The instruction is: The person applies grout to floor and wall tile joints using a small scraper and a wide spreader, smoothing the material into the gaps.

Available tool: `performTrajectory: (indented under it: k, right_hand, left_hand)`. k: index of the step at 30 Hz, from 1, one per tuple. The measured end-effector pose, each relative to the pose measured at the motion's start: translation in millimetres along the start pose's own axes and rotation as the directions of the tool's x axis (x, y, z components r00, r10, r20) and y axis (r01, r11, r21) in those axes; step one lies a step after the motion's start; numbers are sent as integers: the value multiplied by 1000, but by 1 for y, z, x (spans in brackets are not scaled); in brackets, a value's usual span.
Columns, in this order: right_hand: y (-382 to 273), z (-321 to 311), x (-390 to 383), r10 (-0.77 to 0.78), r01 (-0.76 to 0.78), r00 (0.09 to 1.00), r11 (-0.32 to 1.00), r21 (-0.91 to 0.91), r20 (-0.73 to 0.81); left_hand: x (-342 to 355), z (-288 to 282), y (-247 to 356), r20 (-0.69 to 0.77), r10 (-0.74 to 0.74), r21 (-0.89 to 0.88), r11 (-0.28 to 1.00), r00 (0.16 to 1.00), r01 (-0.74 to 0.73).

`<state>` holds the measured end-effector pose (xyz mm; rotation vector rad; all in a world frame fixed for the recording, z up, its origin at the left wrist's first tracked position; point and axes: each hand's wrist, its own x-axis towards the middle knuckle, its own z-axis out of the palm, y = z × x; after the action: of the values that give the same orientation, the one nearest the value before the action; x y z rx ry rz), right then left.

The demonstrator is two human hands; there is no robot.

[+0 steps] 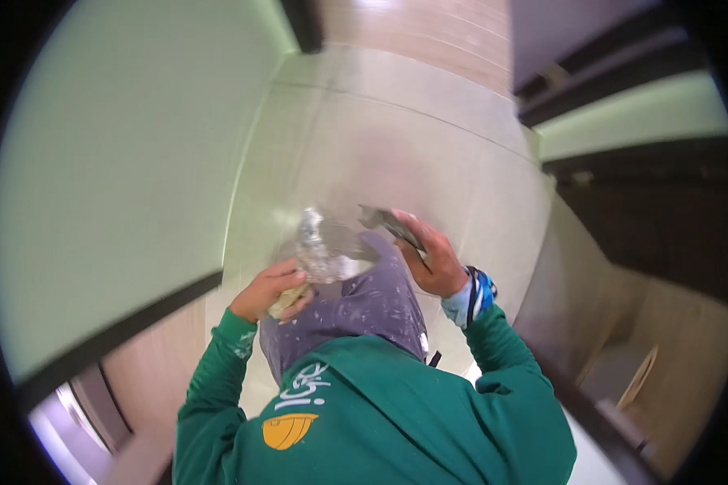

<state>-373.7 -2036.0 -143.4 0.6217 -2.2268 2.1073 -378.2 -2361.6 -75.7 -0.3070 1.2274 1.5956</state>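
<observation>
My left hand (268,289) is closed round the pale handle of a putty knife (325,252). Its wide metal blade points up and to the right, smeared with whitish paste. A short gap to the right, my right hand (438,260) grips a flat grey scraper-like piece (390,223) between thumb and fingers. That piece tilts toward the knife blade, apart from it; motion blur hides its exact kind. Both tools are in front of my body, above my paint-spotted grey trousers (356,311).
A pale wall panel (129,170) with a dark lower edge runs along the left. Light tiled floor (380,129) stretches ahead. Dark-framed doorways or panels (647,218) stand at the right, with a toilet-like fixture (623,376) at the lower right.
</observation>
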Motion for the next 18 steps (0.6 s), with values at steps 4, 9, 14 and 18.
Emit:
performTrajectory:
  k: [4, 9, 14, 18]
  right_hand:
    - [-17, 23, 26, -121, 144, 952, 988, -63, 280]
    - [23, 6, 32, -32, 353, 775, 850, -390, 631]
    - [-19, 14, 55, -103, 273, 898, 892, -361, 427]
    - [-88, 64, 86, -293, 742, 623, 515, -429, 725]
  left_hand:
    - [-26, 13, -8, 12, 69, -177, 982, 998, -66]
    - [-47, 27, -53, -98, 196, -99, 974, 976, -206]
    - [-67, 11, -69, -251, 346, 98, 938, 904, -332]
    - [-112, -3, -81, -303, 372, 172, 927, 877, -334]
